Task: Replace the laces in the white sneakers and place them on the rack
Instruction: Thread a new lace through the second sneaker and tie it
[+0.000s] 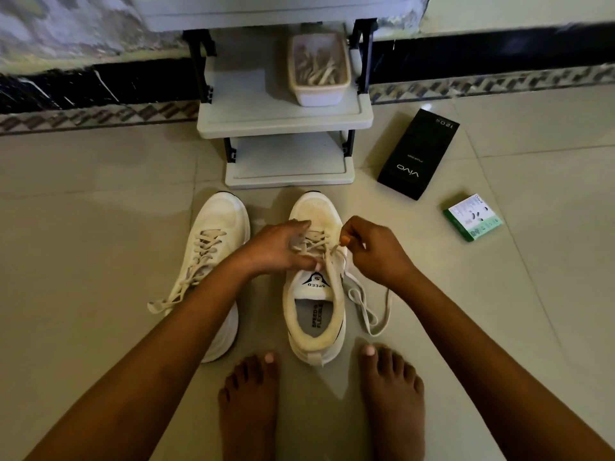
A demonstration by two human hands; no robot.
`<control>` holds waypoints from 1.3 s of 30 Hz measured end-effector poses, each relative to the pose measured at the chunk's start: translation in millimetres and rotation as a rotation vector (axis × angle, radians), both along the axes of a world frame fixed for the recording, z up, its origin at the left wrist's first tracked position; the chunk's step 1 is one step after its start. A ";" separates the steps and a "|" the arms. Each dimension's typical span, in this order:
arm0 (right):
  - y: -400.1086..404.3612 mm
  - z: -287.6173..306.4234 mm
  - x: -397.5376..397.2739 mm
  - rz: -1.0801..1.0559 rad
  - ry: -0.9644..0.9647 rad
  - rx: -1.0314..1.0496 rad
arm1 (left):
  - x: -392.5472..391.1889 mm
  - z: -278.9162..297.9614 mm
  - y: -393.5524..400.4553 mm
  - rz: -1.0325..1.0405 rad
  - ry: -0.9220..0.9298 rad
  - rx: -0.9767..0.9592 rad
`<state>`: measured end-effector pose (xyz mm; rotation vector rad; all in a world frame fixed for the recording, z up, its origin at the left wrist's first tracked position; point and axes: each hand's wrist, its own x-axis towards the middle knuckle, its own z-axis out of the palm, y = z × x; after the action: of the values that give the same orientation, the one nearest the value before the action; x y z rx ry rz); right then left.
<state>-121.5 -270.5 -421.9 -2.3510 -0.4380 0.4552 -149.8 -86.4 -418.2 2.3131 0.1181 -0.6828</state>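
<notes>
- The left hand [283, 247] is laid over the laced front of the right-hand sneaker [314, 281] at the centre of the frame, its fingers curled down among the crossings of the lace [332, 257]; whether a strand is actually pinched cannot be told.
- The right hand [376, 251] is held just beside the same shoe, on its right, and a piece of the lace is pinched between thumb and fingertips.
- A loose loop of that lace is seen trailing on the floor [83, 211] to the right of the shoe.
- The second sneaker [216, 261] is stood just to the left, laced, with its lace ends lying loose near the left forearm.
- Two bare feet [392, 394] are planted at the lower centre of the frame, just below the shoes.
- A small grey rack [283, 121] is placed against the wall at the upper centre, beyond the toes of the sneakers.
- A pale tub [317, 68] holding what look like laces is set on the right of the rack's middle shelf.
- A black box [419, 154] and a green-and-white box [472, 217] lie on the floor at the right of the frame, well apart from the shoes.
</notes>
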 end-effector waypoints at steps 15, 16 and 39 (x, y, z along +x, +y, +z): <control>8.1 -3.7 -18.5 0.167 -0.011 -0.346 | -5.7 3.4 12.3 -0.047 0.080 -0.056; 7.8 -2.9 -16.6 0.171 -0.022 -0.342 | -6.0 3.0 10.6 -0.052 0.065 -0.034; 4.4 11.2 -9.9 0.025 0.161 -0.037 | -11.5 -0.5 9.8 -0.143 0.115 0.037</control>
<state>-131.4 -266.1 -410.7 -2.3248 -0.3858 0.6641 -161.3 -76.7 -418.7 2.3330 0.0179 -0.8935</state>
